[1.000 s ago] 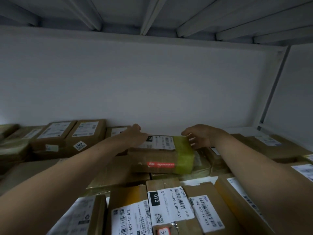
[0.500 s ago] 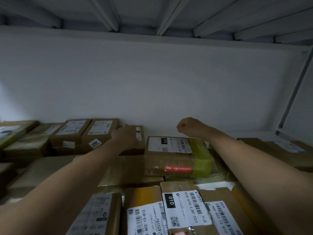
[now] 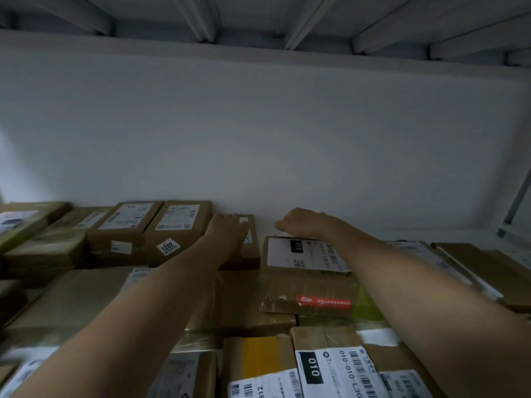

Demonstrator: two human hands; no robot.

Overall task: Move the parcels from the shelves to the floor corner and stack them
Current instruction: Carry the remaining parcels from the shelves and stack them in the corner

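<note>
Brown cardboard parcels with white labels fill the shelf. My left hand (image 3: pixel 228 232) lies flat with straight fingers on top of a small parcel (image 3: pixel 251 248) against the back wall. My right hand (image 3: pixel 301 224) hovers with curled fingers, knuckles up, over the rear edge of a taped parcel (image 3: pixel 304 271) bearing a black "010" tag, a red strip and green tape. I see nothing held in its fingers, and their tips are hidden. The small parcel stands just left of and behind the taped one.
Two boxes (image 3: pixel 161 225), one marked "1202", stand left of the small parcel. More parcels crowd the front (image 3: pixel 339 372), the left (image 3: pixel 37 242) and the right (image 3: pixel 482 265). The white back wall (image 3: pixel 258 139) and the low shelf underside (image 3: pixel 258 21) close the space.
Both hands let go of the taped "010" parcel. My left hand moved back onto the small parcel by the wall. My right hand rose, curled, and shifted over the taped parcel's rear edge.
</note>
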